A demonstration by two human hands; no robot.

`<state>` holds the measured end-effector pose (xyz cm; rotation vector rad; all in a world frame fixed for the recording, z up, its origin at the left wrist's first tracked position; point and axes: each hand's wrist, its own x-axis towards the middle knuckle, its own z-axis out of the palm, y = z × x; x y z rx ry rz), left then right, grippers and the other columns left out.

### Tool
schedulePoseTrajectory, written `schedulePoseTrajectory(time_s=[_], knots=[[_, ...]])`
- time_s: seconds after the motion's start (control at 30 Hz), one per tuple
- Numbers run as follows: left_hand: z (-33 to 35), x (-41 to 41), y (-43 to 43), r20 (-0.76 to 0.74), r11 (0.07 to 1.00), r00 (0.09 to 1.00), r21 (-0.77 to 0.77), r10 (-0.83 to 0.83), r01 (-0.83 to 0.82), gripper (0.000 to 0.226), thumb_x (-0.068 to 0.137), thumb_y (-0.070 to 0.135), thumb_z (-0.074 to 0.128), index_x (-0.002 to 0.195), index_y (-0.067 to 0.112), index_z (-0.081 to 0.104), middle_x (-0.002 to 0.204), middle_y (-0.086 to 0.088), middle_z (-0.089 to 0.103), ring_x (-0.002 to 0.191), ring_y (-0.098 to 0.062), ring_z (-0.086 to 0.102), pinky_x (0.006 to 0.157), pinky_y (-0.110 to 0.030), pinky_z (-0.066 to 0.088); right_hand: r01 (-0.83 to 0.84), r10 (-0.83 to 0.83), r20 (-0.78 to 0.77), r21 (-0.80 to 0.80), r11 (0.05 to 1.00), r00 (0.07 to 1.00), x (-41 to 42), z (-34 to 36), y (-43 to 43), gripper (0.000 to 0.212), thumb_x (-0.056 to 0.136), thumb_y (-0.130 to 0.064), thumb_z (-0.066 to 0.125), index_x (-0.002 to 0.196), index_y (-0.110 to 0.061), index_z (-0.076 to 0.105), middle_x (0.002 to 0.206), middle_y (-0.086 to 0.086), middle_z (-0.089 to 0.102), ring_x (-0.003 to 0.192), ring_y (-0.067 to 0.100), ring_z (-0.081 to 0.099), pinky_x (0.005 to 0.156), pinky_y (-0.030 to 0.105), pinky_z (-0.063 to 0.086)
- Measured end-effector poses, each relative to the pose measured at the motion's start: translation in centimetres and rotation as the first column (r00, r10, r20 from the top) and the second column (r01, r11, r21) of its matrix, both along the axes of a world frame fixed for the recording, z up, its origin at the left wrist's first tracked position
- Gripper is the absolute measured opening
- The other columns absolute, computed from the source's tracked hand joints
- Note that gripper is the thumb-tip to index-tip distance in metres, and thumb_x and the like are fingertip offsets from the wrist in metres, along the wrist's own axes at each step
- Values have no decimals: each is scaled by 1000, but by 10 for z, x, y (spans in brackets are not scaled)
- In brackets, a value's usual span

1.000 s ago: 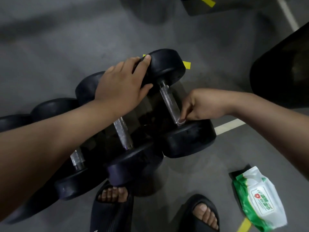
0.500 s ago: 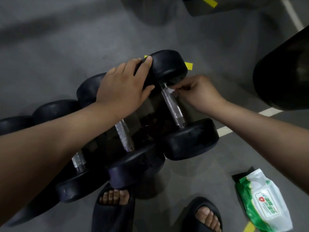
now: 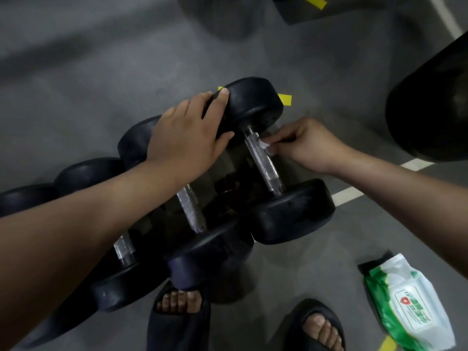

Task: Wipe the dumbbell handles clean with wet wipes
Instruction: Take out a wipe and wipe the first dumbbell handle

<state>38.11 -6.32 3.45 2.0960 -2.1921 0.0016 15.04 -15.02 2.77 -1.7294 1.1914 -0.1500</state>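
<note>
1. Right hand (image 3: 306,145): fingers curled, thumb and fingertips pinching a small white wet wipe (image 3: 266,147) against the far end of the dumbbell handle (image 3: 263,165), just below the far head (image 3: 255,105).
2. Left hand (image 3: 187,138): flat, fingers straight, holding nothing. Fingertips rest on that far head, palm over the next dumbbell's head.
3. Nearest: two feet in black sandals (image 3: 177,328), toes pointing at the row. The green-white wipe pack (image 3: 410,307) lies on the floor to the right, well apart from the dumbbells.
4. Middle: rightmost dumbbell's near head (image 3: 293,211), then the second handle (image 3: 191,206) and third handle (image 3: 124,249) running left, partly under the left forearm.
5. Far: yellow tape (image 3: 285,99) behind the far head, white floor line (image 3: 347,195), large dark rounded object (image 3: 435,102) at right, too dim to identify.
</note>
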Motion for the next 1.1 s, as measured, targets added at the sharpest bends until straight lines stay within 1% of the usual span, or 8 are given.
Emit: schedulePoseTrajectory(time_s=[0.17,0.27,0.37,0.53,0.7,0.83,0.97,1.1], knots=[[1,0,0,16,1000,1000,-14,5,-5,68,98,50,51,154,15,33,143,-13,50,119,-35,55,90,-47,46,57,-53,46,-102,993,998,17,-9,-4,14,85,-15,77,95,-24,82,86,-10,77,87,8,72,89,32,57],[1,-1,0,-2,1000,1000,2,-6,6,69,97,50,52,154,15,33,142,-13,50,119,-35,54,90,-47,46,-13,13,0,-73,997,1000,5,-5,-1,18,84,-10,77,97,-23,82,90,-12,76,89,2,70,88,26,54],[1,1,0,6,1000,1000,-1,-13,13,69,97,51,51,154,15,33,142,-13,50,118,-35,55,90,-46,46,-155,157,-88,26,988,984,-13,4,1,19,82,-16,81,96,-29,82,90,-15,76,92,6,71,87,29,52],[1,0,-1,-8,1000,1000,7,-2,2,69,97,50,52,154,16,32,142,-13,50,118,-36,54,89,-48,45,-144,142,-76,-13,990,987,-7,6,1,12,82,-25,82,88,-36,80,82,-13,74,84,11,69,81,29,51],[12,-3,1,-72,999,997,36,-13,16,69,92,39,60,150,13,35,143,-15,45,121,-38,48,94,-50,42,-359,376,-253,113,927,891,-23,22,8,21,83,-15,76,82,-35,79,78,-24,73,74,-6,66,68,13,49],[21,-19,19,-244,996,967,-78,-68,51,52,83,22,59,133,11,51,139,-12,45,124,-39,41,99,-49,35,-411,421,-316,101,906,850,-15,28,6,25,82,-12,71,82,-35,78,79,-23,73,76,-2,67,71,21,51],[22,-39,31,-339,971,912,-127,-233,201,27,80,13,60,107,7,64,110,-10,59,106,-34,51,88,-46,43,-296,276,-265,-38,954,924,-13,25,8,23,81,-13,73,91,-33,80,84,-17,74,76,-2,65,69,21,49],[15,-42,37,-543,973,823,47,-164,225,13,84,14,60,96,13,64,93,2,57,86,-16,55,81,-32,50,-364,398,-313,163,917,863,-26,31,10,24,83,-11,73,93,-32,81,85,-19,76,85,1,69,81,24,53]])
